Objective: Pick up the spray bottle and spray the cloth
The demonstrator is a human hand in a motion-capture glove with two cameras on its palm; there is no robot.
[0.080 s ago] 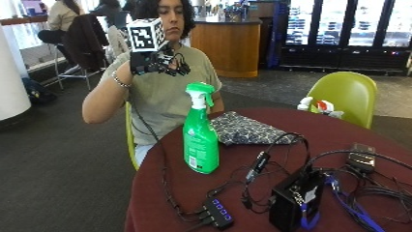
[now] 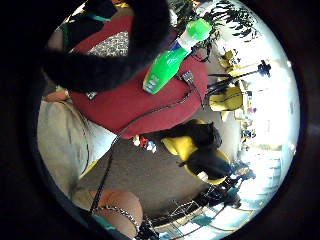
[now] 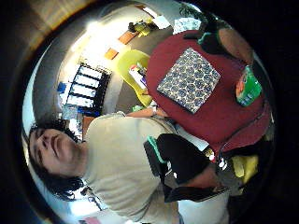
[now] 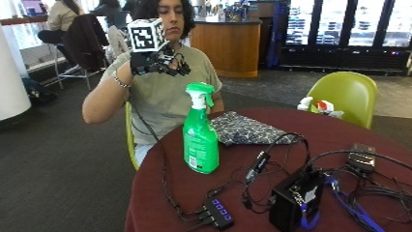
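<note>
While my gloved right hand [image 4: 153,63] hangs raised at chest height over the table's near edge, fingers loosely curled and holding nothing, I judge the pick-up not yet begun. From the hand, in the outside view, the spray bottle [image 4: 200,130] stands upright on the red table [image 4: 360,140] at about five o'clock, well apart. The folded cloth [image 4: 248,128] lies just beside the bottle at its three o'clock; my next move calls for lowering the hand to grasp the bottle's neck.
</note>
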